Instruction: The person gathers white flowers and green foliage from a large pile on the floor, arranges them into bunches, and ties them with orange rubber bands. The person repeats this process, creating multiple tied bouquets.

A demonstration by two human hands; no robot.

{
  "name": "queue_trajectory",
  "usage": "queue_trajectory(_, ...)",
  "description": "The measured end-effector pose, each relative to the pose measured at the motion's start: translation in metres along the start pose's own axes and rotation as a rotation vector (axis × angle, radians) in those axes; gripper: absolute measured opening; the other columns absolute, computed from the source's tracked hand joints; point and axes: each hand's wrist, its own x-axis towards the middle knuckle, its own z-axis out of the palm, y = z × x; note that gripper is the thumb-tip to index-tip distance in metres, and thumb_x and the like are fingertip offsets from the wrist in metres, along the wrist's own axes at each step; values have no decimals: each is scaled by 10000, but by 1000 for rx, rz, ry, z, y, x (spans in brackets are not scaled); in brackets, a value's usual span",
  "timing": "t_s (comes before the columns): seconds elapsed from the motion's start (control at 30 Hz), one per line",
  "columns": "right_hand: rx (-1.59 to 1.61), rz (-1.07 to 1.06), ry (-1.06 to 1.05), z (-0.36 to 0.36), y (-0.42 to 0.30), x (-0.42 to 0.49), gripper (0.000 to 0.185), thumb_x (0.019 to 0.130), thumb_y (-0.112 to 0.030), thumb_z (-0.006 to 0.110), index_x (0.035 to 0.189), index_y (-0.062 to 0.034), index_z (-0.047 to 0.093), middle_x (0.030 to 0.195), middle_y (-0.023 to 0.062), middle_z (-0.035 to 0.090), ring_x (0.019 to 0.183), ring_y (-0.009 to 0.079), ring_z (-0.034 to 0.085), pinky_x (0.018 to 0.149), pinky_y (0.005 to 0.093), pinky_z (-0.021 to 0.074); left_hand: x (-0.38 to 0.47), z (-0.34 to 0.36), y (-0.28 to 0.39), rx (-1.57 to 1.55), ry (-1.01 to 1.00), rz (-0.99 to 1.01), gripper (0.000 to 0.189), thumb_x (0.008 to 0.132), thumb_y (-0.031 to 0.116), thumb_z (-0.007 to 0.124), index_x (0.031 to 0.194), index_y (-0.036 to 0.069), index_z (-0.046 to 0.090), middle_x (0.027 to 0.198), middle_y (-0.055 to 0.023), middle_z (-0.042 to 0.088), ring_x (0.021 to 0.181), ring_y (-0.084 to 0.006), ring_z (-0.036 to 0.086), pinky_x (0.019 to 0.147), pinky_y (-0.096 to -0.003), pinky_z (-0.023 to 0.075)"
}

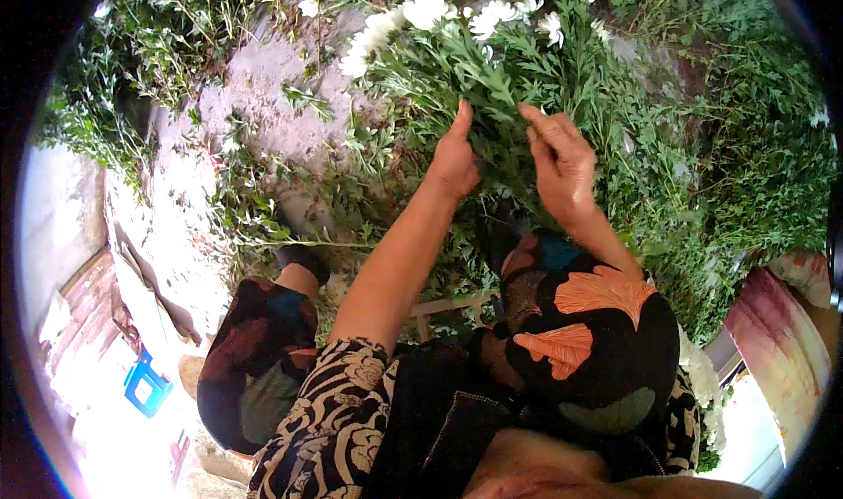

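Note:
A bunch of white chrysanthemums [454, 71] fans out in front of me, its blooms toward the top of the view and its leafy stems toward me. My left hand [456, 160] wraps around the stems with the thumb pointing up; its fingers are hidden behind the bunch. To the right of it, my right hand [563, 160] has its thumb and forefinger brought together at the lower end of a leafy chrysanthemum stem [490, 78]. That stem lies across the top of the bunch. The lower stems are lost in shadow between my hands.
Leafy cut stems [744, 143] heap up on the right, with more greenery [138, 71] at upper left. Loose leaves litter the pale floor [276, 71]. A blue plastic object [146, 384] lies lower left. A stained sheet [780, 347] and white flowers [703, 384] are at lower right.

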Motion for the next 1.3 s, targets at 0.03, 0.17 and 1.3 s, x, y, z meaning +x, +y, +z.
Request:
queue_trajectory(0.03, 18, -5, 18, 6, 4, -4, 375, 929, 51, 640, 1266, -103, 694, 831, 70, 567, 691, 171, 549, 633, 277, 464, 0, 0, 0, 13, -4, 20, 667, 1063, 606, 311, 1427, 86, 514, 1362, -103, 619, 1210, -296, 612, 1061, -476, 485)
queue_trajectory(0.17, -9, -70, -18, 18, 12, -9, 401, 912, 54, 640, 1278, -106, 684, 853, 96, 581, 662, 222, 565, 612, 304, 486, -2, 6, -3, 42, 11, 92, 719, 1043, 660, 272, 1384, 87, 539, 1278, -92, 644, 1166, -266, 627, 1031, -435, 498)
queue_trajectory(1.3, -243, 9, 77, -42, 7, -4, 487, 864, 124, 622, 1278, -121, 695, 834, 94, 557, 706, 217, 548, 661, 311, 493, 7, -8, -7, 12, 63, 39, 544, 1069, 477, 451, 1415, 64, 523, 1322, -128, 645, 1167, -321, 641, 1005, -509, 524)
